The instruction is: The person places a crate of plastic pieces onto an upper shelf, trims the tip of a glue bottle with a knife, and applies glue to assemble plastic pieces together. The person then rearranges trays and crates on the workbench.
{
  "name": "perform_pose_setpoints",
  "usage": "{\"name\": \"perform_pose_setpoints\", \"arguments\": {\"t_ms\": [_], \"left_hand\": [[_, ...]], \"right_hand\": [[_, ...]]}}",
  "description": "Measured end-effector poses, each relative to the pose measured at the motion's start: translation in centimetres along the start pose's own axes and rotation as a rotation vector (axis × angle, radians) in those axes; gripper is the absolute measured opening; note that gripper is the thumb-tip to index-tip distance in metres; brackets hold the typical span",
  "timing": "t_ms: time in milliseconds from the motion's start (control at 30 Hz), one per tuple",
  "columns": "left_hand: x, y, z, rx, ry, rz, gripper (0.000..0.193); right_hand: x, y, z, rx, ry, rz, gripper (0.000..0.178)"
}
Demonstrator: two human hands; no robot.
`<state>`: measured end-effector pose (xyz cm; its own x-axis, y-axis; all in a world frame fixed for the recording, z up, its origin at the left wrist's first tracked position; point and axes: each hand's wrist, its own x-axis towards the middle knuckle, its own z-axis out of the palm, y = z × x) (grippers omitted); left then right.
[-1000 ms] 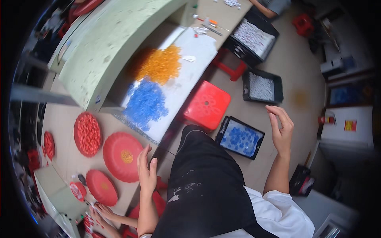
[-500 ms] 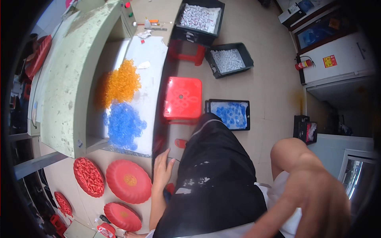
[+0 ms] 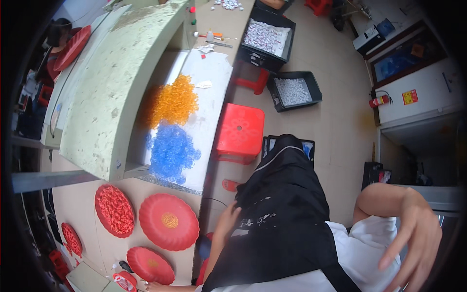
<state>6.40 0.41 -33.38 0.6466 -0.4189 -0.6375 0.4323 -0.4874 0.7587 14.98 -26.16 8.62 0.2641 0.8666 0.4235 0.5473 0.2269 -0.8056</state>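
Observation:
My left hand [image 3: 227, 219] hangs beside the black apron [image 3: 287, 209] at my front, its fingers stretched out near the cloth. Nothing shows in it. At the lower right, my right hand [image 3: 413, 238] is raised close to the camera, elbow bent, with fingers spread and no object visible between them. Left of my left hand, a large red scalloped tray [image 3: 182, 219] lies bare on the table. Beyond it, an orange pile [image 3: 172, 102] and a blue pile [image 3: 170, 153] of small clear pieces rest on a white sheet [image 3: 214, 73] under a pale hood.
A red stool [image 3: 241, 129] stands by the bench. Black bins [image 3: 318, 97] of small pieces sit on the floor. A red tray [image 3: 151, 265] and one filled with red pieces [image 3: 114, 211] share the left table. Another hand [image 3: 158, 287] shows at the lower edge.
The view has shifted, moving the bench rightward in the picture. My right hand has moved right and its fingers now show more plainly. My left hand is now closer to the apron.

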Motion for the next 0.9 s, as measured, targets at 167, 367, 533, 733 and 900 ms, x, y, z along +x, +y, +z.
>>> {"name": "perform_pose_setpoints", "arguments": {"t_ms": [167, 367, 533, 733, 900], "left_hand": [[0.6, -2.8, 1.6, -0.032, 0.007, -0.026, 0.044], [2.3, -6.8, 2.8, -0.294, 0.199, -0.055, 0.045], [7.6, -3.9, 3.0, -0.489, 0.489, -0.019, 0.043], [16.5, -0.8, 3.2, -0.812, 0.894, -0.045, 0.045], [27.6, 0.6, 4.2, -1.125, 1.688, -0.013, 0.050]], "right_hand": [[-0.2, 2.5, 0.8, -0.208, 0.203, 0.193, 0.021], [1.3, 7.9, -0.9, -0.264, 0.138, 0.455, 0.033], [2.6, 13.4, -6.9, -0.348, -0.065, 0.516, 0.039], [-1.1, 23.5, -16.0, -0.299, -0.068, 0.765, 0.039], [-10.4, 47.7, -20.2, -0.678, -0.183, 0.474, 0.034]]}}
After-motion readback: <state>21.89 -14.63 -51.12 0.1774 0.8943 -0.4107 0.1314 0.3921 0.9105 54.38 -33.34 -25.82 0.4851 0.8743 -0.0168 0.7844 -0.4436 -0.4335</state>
